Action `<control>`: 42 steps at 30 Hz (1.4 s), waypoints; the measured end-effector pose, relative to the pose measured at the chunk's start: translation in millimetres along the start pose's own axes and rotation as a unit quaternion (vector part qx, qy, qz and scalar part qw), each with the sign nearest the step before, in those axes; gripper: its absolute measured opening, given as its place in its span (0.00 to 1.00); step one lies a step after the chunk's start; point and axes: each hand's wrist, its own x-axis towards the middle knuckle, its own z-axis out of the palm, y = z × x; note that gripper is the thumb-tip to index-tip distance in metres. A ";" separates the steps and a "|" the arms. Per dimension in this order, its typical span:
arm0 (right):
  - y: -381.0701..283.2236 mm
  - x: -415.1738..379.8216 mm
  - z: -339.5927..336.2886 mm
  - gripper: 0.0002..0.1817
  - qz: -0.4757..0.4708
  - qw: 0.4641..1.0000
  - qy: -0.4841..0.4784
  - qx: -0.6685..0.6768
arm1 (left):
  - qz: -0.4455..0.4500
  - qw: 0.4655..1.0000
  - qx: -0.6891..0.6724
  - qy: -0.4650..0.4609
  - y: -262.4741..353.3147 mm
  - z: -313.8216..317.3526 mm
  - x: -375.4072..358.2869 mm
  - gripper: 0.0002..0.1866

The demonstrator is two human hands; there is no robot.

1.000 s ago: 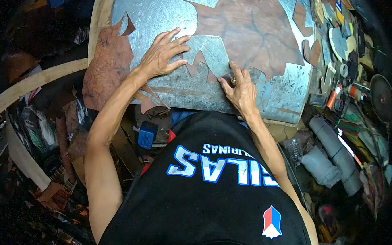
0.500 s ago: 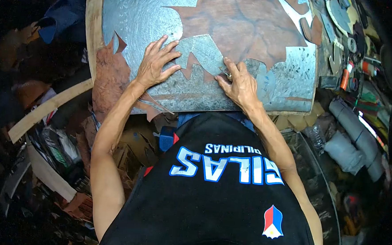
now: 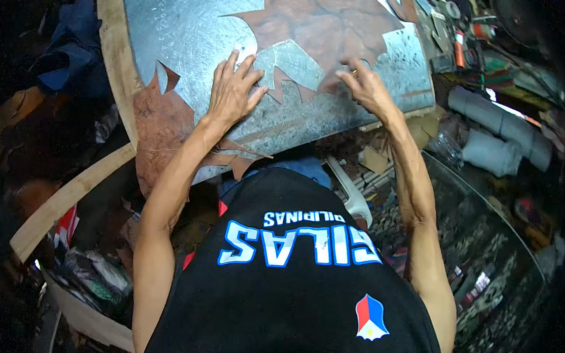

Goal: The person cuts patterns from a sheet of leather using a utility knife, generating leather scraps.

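A large brown leather sheet (image 3: 329,19) with jagged cut edges lies over the grey metal-topped table (image 3: 175,27). On its lower left edge rests a pale grey-green flat template (image 3: 296,63). My left hand (image 3: 235,88) lies with fingers spread on the metal surface, its fingertips beside the template's left side. My right hand (image 3: 367,85) is raised a little at the leather's lower edge, right of the template, its fingers bent and slightly blurred; what it holds, if anything, is hidden. A reddish-brown leather piece (image 3: 160,125) hangs over the table's left corner.
A curved wooden strip (image 3: 71,194) extends to the lower left. Rolled grey material (image 3: 496,124) and a plastic-wrapped bundle (image 3: 491,152) lie on the right. An orange tube (image 3: 459,49) stands among tools at the upper right. Leather scraps (image 3: 242,155) lie at the near edge.
My right hand has moved away from the template's lower right corner, to the right and up. My left hand stays beside the template. The whole view has shifted and turned slightly.
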 end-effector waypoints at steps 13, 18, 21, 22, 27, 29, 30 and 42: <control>-104.2 -59.6 69.2 0.21 0.005 0.989 -0.063 -0.132 | 0.106 0.926 0.098 -0.347 16.7 -34.1 83.4 0.20; -129.7 -1.4 132.3 0.19 -0.005 0.996 0.062 -0.064 | -0.025 0.830 -0.024 -0.556 20.0 -21.8 148.1 0.43; -130.0 23.3 152.6 0.17 0.056 0.988 0.120 -0.085 | -0.029 0.828 -0.022 -0.559 35.1 -11.6 163.1 0.44; -131.4 28.9 156.1 0.17 0.081 0.985 0.130 -0.086 | -0.030 0.828 -0.021 -0.559 35.9 -10.3 162.9 0.44; -139.9 36.9 160.0 0.16 0.132 0.977 0.115 -0.119 | -0.035 0.829 -0.018 -0.558 27.8 -6.0 168.8 0.46; -137.5 40.8 165.2 0.16 0.147 0.975 0.120 -0.119 | -0.035 0.830 -0.015 -0.557 33.8 -0.6 176.8 0.47; -134.5 43.8 167.9 0.16 0.162 0.972 0.125 -0.118 | -0.034 0.831 -0.014 -0.555 29.4 0.1 170.6 0.48; -148.7 51.3 170.7 0.23 0.147 0.970 0.126 -0.150 | -0.043 0.829 -0.012 -0.558 31.8 2.1 153.5 0.55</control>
